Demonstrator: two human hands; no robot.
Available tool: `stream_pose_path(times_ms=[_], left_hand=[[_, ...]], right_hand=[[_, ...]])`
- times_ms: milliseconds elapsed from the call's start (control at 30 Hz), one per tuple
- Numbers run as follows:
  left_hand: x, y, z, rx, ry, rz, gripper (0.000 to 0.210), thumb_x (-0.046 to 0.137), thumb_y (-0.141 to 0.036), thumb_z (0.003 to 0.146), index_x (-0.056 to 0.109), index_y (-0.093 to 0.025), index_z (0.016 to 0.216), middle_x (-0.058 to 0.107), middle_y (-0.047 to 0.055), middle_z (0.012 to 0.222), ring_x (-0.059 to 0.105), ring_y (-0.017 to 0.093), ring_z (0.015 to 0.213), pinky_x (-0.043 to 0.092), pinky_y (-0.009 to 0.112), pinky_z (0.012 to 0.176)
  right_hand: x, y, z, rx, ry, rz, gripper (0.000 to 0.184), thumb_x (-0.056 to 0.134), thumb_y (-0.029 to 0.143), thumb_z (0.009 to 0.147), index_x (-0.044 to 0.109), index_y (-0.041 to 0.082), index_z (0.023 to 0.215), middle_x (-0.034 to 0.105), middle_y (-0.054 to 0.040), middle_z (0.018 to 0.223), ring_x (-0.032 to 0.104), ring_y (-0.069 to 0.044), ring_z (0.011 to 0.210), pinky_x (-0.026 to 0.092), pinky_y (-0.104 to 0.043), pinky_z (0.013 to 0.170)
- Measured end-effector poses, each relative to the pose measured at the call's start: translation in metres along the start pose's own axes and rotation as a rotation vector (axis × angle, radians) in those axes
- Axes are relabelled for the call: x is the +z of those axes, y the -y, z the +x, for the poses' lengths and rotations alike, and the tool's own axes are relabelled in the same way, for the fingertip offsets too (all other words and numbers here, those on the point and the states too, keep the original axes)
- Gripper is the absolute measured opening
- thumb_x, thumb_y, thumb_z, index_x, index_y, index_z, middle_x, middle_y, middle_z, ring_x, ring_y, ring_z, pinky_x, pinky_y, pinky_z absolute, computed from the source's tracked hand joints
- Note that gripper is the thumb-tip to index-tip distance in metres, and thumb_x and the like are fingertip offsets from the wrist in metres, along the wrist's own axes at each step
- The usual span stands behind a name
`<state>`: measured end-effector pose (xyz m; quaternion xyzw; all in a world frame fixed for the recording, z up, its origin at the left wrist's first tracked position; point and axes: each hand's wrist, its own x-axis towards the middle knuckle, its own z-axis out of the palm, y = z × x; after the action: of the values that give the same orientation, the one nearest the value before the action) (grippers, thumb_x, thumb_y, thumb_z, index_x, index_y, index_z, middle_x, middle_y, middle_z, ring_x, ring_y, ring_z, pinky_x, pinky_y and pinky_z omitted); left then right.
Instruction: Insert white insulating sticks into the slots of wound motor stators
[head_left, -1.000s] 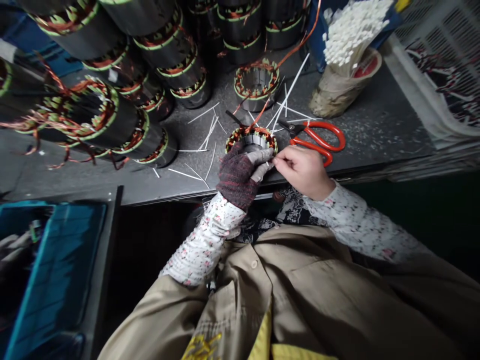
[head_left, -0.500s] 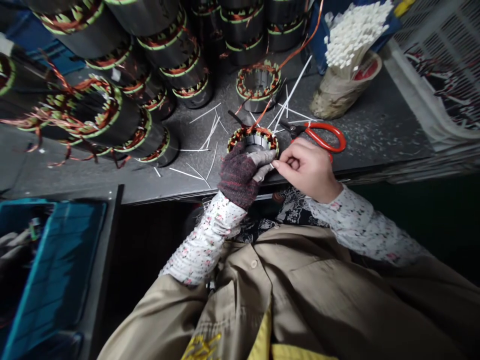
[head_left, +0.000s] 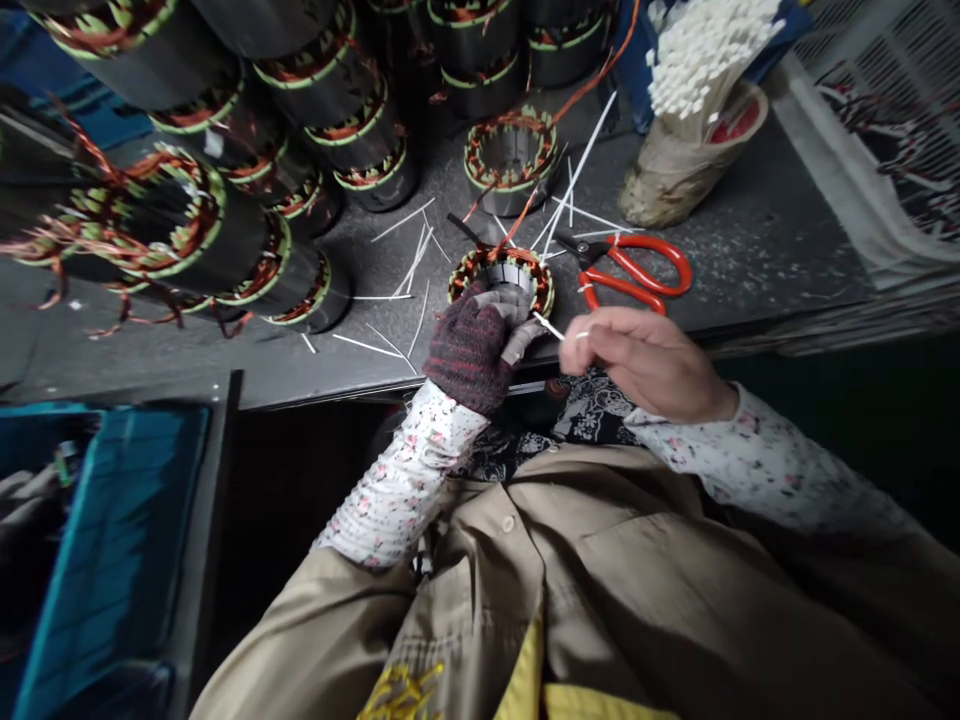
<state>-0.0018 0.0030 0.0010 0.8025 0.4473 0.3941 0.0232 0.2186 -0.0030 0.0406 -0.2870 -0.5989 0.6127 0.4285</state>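
My left hand (head_left: pixel 471 345), in a dark knitted glove with taped fingertips, is closed on the near rim of a motor stator (head_left: pixel 541 285) wound with copper wire. My bare right hand (head_left: pixel 649 355) pinches a white cable tie (head_left: pixel 551 327), which runs from the fingers to the stator's right rim. Red-handled scissors (head_left: pixel 652 262) lie just beyond my right hand. Loose white ties (head_left: pixel 420 262) are scattered left of the stator, and more lie behind it.
A second wound stator (head_left: pixel 510 160) stands behind the first. Stacks of stators (head_left: pixel 292 270) fill the left and back. At the back right are a cup (head_left: pixel 664 180) of white ties and a pale plastic basket (head_left: pixel 847 190). A blue crate (head_left: pixel 135 520) sits lower left.
My right hand has moved right and toward me, away from the stator, drawing out the white tie. The left hand stays on the stator. The scissors show more fully.
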Motion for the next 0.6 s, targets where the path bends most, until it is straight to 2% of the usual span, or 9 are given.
stream_pose_path(times_ms=[100,167,233,333,400,467,500,533,600], left_hand=[[0.005,-0.003,-0.001,0.046,-0.041,0.08,0.017,0.064,-0.038,0.101,0.061,-0.022,0.1,0.074,0.003,0.102,0.073,0.018,0.105,0.06,0.039,0.103],[0.012,-0.009,0.0,0.065,-0.037,0.128,0.019,0.062,-0.039,0.102,0.061,-0.021,0.098,0.074,0.003,0.1,0.074,0.018,0.103,0.059,0.04,0.104],[0.019,-0.016,0.002,0.062,-0.019,0.141,0.019,0.058,-0.038,0.104,0.062,-0.02,0.098,0.074,0.004,0.101,0.073,0.019,0.105,0.059,0.042,0.105],[0.02,-0.022,0.004,0.081,0.044,0.113,0.018,0.056,-0.035,0.104,0.064,-0.019,0.105,0.076,0.007,0.109,0.072,0.021,0.115,0.057,0.045,0.11],[0.01,-0.021,0.005,0.13,0.106,0.123,0.023,0.058,-0.036,0.103,0.062,-0.02,0.119,0.075,0.008,0.121,0.068,0.024,0.126,0.048,0.053,0.121],[-0.007,-0.013,0.008,0.182,0.147,0.146,0.033,0.062,-0.036,0.101,0.06,-0.025,0.131,0.075,0.006,0.127,0.068,0.026,0.126,0.035,0.062,0.129],[-0.017,-0.008,0.01,0.214,0.168,0.141,0.033,0.062,-0.035,0.1,0.06,-0.027,0.132,0.076,0.004,0.123,0.071,0.026,0.121,0.035,0.063,0.128],[-0.027,-0.002,0.013,0.239,0.201,0.126,0.031,0.061,-0.034,0.1,0.062,-0.028,0.131,0.078,0.003,0.119,0.074,0.025,0.114,0.042,0.06,0.124],[-0.044,0.011,0.021,0.288,0.319,0.085,0.027,0.056,-0.03,0.101,0.066,-0.028,0.126,0.08,0.003,0.11,0.077,0.023,0.1,0.06,0.048,0.104]], right_hand=[[0.006,0.01,0.001,-0.029,-0.163,0.119,0.036,0.068,0.035,0.096,0.062,0.021,0.064,0.051,0.0026,0.059,0.049,-0.011,0.058,0.039,-0.028,0.058],[0.013,0.014,0.019,-0.099,-0.261,0.191,0.034,0.063,0.027,0.097,0.059,0.021,0.064,0.051,0.0021,0.06,0.052,-0.012,0.061,0.043,-0.028,0.062],[0.02,0.01,0.045,-0.126,-0.35,0.195,0.034,0.052,0.023,0.1,0.058,0.022,0.067,0.057,-0.0002,0.066,0.057,-0.013,0.068,0.049,-0.03,0.069],[0.023,-0.008,0.075,-0.074,-0.333,-0.094,0.033,0.049,0.038,0.105,0.055,0.024,0.076,0.064,-0.0035,0.08,0.062,-0.016,0.076,0.054,-0.032,0.07],[0.02,-0.019,0.073,-0.22,-0.403,-0.375,0.031,0.056,0.047,0.101,0.054,0.025,0.08,0.066,-0.0059,0.092,0.065,-0.019,0.087,0.058,-0.037,0.079],[0.016,-0.028,0.054,-0.456,-0.539,-0.604,0.027,0.059,0.044,0.099,0.055,0.026,0.08,0.066,-0.0072,0.094,0.066,-0.022,0.094,0.059,-0.042,0.087],[0.013,-0.032,0.043,-0.536,-0.557,-0.689,0.023,0.058,0.039,0.099,0.056,0.026,0.081,0.067,-0.0075,0.093,0.066,-0.023,0.095,0.058,-0.044,0.089],[0.011,-0.036,0.031,-0.574,-0.522,-0.762,0.018,0.056,0.034,0.099,0.059,0.026,0.083,0.067,-0.0078,0.092,0.067,-0.024,0.096,0.058,-0.046,0.089],[0.007,-0.045,0.014,-0.538,-0.343,-0.875,0.014,0.052,0.023,0.097,0.066,0.025,0.095,0.07,-0.0086,0.097,0.069,-0.024,0.097,0.059,-0.045,0.088]])
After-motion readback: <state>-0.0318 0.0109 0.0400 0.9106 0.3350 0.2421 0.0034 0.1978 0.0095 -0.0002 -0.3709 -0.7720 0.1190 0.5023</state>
